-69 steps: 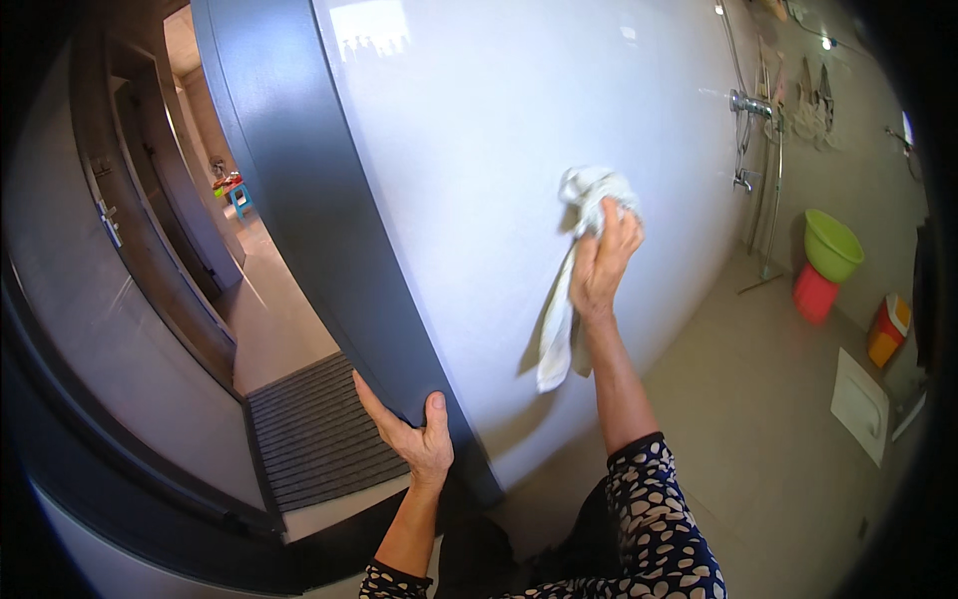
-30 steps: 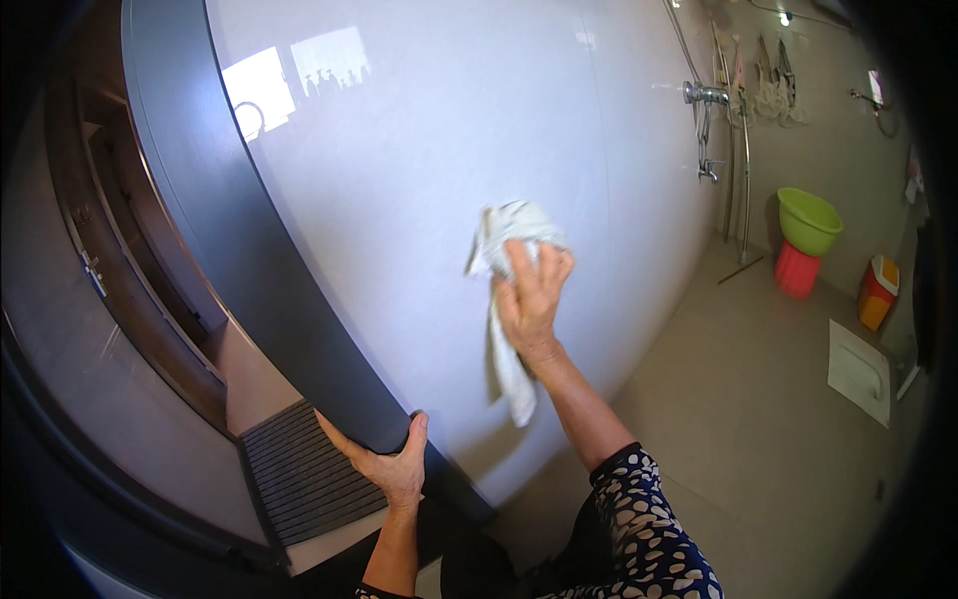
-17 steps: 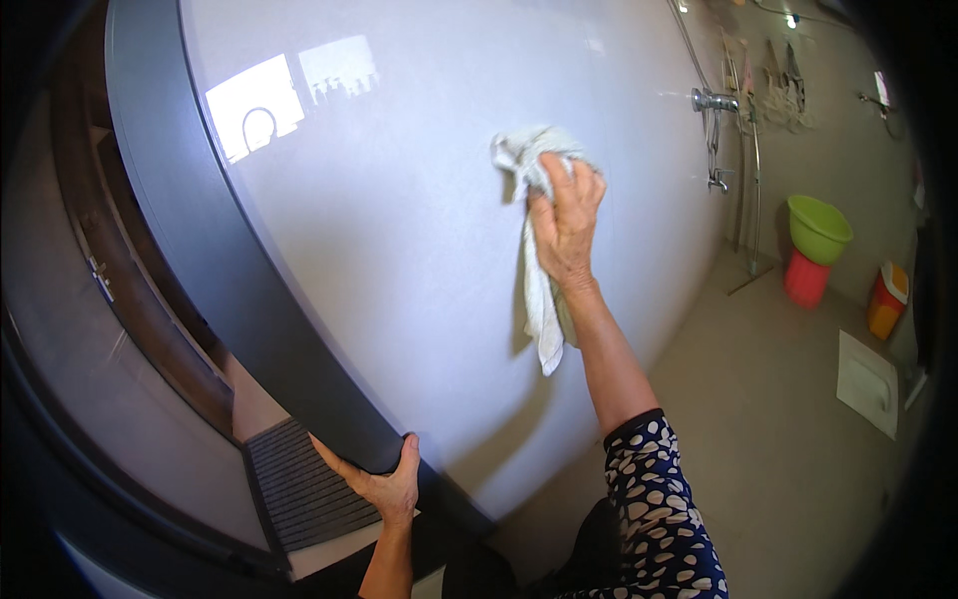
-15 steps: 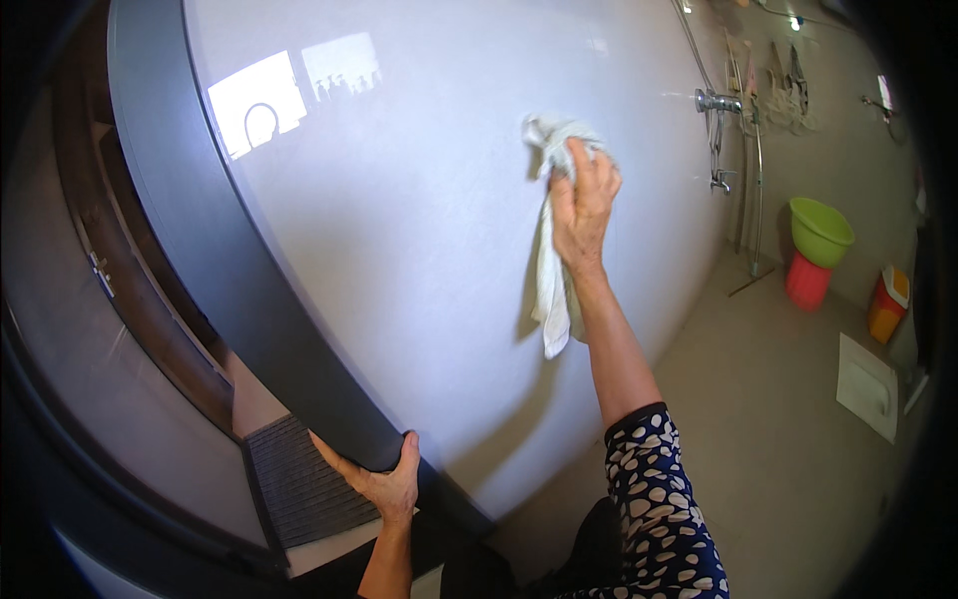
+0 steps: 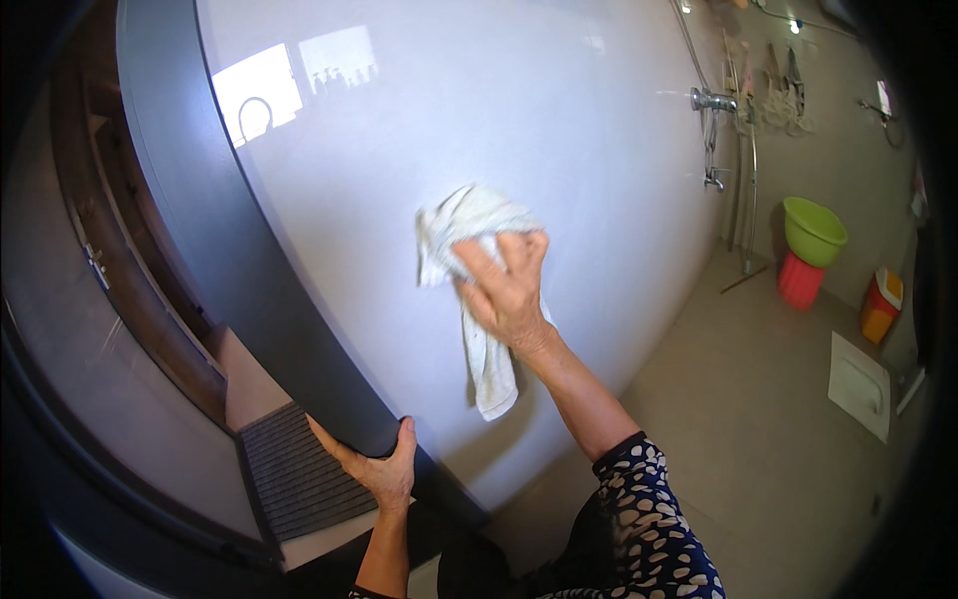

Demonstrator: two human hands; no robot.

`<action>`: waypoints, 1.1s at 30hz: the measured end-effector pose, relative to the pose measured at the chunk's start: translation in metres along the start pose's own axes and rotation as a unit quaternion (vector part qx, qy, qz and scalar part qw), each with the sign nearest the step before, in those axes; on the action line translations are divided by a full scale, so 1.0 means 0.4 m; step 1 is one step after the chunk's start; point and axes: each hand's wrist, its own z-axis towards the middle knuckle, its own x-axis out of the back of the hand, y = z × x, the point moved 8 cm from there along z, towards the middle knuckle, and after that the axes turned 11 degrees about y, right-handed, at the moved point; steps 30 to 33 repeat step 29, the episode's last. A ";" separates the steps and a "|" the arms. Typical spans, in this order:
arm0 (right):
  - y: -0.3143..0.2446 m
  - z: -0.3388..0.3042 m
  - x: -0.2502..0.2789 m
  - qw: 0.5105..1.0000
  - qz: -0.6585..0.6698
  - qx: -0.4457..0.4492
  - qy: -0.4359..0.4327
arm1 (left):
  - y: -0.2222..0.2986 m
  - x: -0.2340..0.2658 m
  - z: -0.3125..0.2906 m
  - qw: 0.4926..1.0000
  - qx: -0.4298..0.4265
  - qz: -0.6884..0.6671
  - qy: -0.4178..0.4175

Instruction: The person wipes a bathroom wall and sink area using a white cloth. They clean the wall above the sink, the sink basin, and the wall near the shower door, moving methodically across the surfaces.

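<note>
A whitish cloth [image 5: 477, 212] is bunched under my right hand [image 5: 507, 295], its fingers closed over it against the glossy pale wall [image 5: 599, 150]. One end of the cloth dangles below the hand along the wall. Lower down, my left hand [image 5: 384, 471] grips the edge of the dark grey door frame [image 5: 235, 215], thumb on the wall side and fingers on the doorway side.
Through the doorway at left lie a ribbed grey mat [image 5: 299, 469] and a door with a handle [image 5: 96, 266]. Far right are a shower mixer [image 5: 713, 101], a green basin [image 5: 814, 230] on a red bucket [image 5: 800, 282], an orange-and-red bin [image 5: 882, 304] and a squat toilet [image 5: 858, 384].
My right hand has moved down and to the left across the wall with the cloth, which now spreads wider above the fingers. My left hand keeps its hold on the frame.
</note>
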 end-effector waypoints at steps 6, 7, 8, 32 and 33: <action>0.038 0.121 -0.020 0.999 0.000 0.045 0.030 | 0.004 0.013 0.006 1.000 -0.006 0.000 0.000; 0.051 0.157 -0.010 0.998 -0.004 0.026 0.051 | 0.016 0.014 0.002 1.000 -0.015 -0.001 0.001; 0.065 0.185 -0.003 0.997 -0.010 0.008 0.070 | 0.023 0.013 -0.003 1.000 -0.023 -0.003 0.001; -0.171 0.012 -0.048 0.993 0.015 0.114 -0.035 | 0.040 0.015 0.014 0.999 -0.046 0.003 -0.010; -0.171 0.012 -0.048 0.993 0.015 0.114 -0.035 | 0.040 0.015 0.014 0.999 -0.046 0.003 -0.010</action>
